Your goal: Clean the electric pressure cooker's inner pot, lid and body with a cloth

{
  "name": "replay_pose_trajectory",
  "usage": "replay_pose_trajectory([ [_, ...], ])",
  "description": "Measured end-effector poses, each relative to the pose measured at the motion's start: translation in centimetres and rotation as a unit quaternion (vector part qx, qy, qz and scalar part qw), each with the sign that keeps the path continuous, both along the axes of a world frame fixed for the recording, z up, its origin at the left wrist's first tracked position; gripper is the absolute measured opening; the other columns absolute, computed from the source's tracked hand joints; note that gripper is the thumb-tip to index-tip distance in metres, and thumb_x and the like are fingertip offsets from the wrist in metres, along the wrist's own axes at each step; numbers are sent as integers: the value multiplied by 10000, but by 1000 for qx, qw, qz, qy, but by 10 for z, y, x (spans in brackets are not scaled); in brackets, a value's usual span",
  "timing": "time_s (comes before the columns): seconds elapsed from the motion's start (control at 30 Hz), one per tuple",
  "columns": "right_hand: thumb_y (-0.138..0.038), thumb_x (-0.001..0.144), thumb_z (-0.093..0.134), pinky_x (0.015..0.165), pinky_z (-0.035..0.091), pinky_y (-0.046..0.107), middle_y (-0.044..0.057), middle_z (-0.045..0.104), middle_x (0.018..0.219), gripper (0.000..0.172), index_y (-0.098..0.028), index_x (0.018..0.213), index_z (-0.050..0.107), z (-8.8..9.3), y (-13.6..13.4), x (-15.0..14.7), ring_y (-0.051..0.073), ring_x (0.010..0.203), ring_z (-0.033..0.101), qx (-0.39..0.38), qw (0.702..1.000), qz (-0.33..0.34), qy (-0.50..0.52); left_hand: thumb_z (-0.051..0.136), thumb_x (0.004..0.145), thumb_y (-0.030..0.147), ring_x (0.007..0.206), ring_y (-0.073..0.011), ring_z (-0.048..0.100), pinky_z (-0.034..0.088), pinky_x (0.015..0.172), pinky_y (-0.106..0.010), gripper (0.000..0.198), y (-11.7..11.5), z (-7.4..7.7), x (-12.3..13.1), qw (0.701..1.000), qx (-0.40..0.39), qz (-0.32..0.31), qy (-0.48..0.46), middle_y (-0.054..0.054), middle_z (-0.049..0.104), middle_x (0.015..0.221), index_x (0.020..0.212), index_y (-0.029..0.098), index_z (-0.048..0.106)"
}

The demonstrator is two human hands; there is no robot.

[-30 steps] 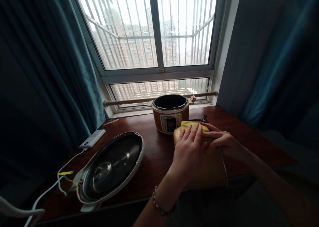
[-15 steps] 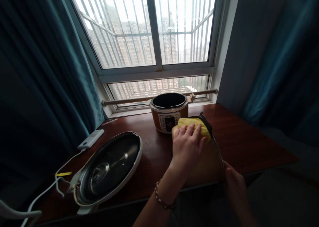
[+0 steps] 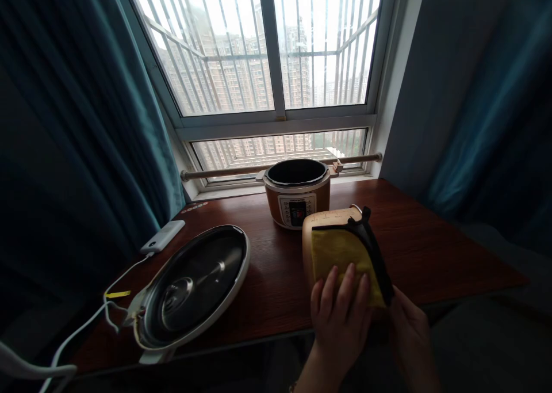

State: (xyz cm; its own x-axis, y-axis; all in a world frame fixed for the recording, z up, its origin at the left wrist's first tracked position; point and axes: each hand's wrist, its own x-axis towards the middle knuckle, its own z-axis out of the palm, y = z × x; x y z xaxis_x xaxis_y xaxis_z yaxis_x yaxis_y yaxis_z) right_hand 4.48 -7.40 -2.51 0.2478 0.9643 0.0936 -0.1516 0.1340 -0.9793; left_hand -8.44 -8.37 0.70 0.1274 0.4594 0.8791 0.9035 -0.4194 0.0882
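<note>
A gold-coloured pot (image 3: 307,249), tipped on its side with faint markings near its top, stands over the front of the table. My left hand (image 3: 342,309) holds a yellow cloth (image 3: 338,249) with black trim against the pot's curved outside, its fingers bent over the cloth. Lower right, my right hand (image 3: 409,324) is closed round the pot's edge, near the cloth's black border; its fingertips are partly hidden. Behind the pot is an electric cooker (image 3: 297,200) with a brown body, a dark inside and a control panel.
At left lies a round lid (image 3: 194,289) with a dark shiny inside and a pale rim. Near the curtain (image 3: 142,122) is a white power bank (image 3: 163,236) with a white cable (image 3: 77,324). The brown table (image 3: 276,272) reaches a barred window.
My left hand has moved down the pot towards me with the yellow cloth. The cloth now lies spread, showing its black trim. My right hand stays at the pot's edge.
</note>
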Motion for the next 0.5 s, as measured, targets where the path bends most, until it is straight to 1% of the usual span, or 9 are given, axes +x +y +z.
replay_pose_trajectory([
  [0.07,-507,726,610,697,519,302,70,689,889,386,-185,919,696,2,-1,-3,236,799,639,-10,1000,13,12,468,861,318,1237,-226,378,219,1058,-382,359,-3,-19,-11,999,2,2,-43,-35,573,1228,1206,258,546],
  [0.13,-492,742,604,737,511,300,65,682,922,374,-191,949,686,4,-4,-8,229,839,629,-21,999,20,20,468,858,269,1267,-238,346,254,1051,-405,414,-3,-35,-21,991,-34,11,-128,-69,476,1328,1271,236,473],
  [0.2,-487,745,606,765,501,299,64,680,914,376,-183,952,682,6,-5,-14,224,854,618,-28,999,12,21,422,877,229,1279,-229,346,319,1027,-393,477,0,-49,-26,963,-84,33,-255,-105,384,1396,1348,202,355],
  [0.27,-498,735,612,770,498,302,65,679,879,389,-168,927,686,7,-6,-19,222,836,614,-32,999,-6,20,361,904,226,1270,-206,376,379,996,-345,494,2,-60,-26,918,-131,57,-370,-123,375,1402,1387,174,269],
  [0.3,-504,730,614,768,498,303,64,679,864,394,-162,911,688,7,-6,-22,221,824,613,-33,999,-14,22,349,911,236,1273,-202,377,394,988,-328,502,2,-65,-25,904,-144,66,-397,-122,376,1403,1398,169,244],
  [0.33,-509,727,614,765,498,302,64,677,853,398,-157,897,689,7,-6,-24,220,814,612,-32,999,-21,25,355,910,249,1285,-208,362,398,989,-328,517,2,-70,-22,902,-148,70,-399,-122,361,1414,1405,171,228],
  [0.37,-512,727,613,755,499,297,64,675,845,401,-152,885,688,8,-5,-26,218,804,610,-31,999,-25,28,376,903,259,1303,-226,333,392,1000,-351,541,1,-74,-19,910,-144,70,-382,-123,330,1432,1412,173,214],
  [0.43,-511,730,608,709,498,276,64,668,825,402,-142,870,681,10,-5,-29,210,775,602,-30,999,-32,28,424,882,245,1324,-272,285,369,1017,-430,589,-3,-85,-12,937,-128,75,-316,-133,276,1455,1421,184,194],
  [0.5,-507,734,606,631,486,247,57,654,775,395,-134,849,671,15,-6,-31,193,724,585,-32,998,-42,22,450,863,203,1288,-306,343,378,991,-495,601,-8,-101,-6,961,-127,69,-236,-149,348,1414,1418,197,219],
])
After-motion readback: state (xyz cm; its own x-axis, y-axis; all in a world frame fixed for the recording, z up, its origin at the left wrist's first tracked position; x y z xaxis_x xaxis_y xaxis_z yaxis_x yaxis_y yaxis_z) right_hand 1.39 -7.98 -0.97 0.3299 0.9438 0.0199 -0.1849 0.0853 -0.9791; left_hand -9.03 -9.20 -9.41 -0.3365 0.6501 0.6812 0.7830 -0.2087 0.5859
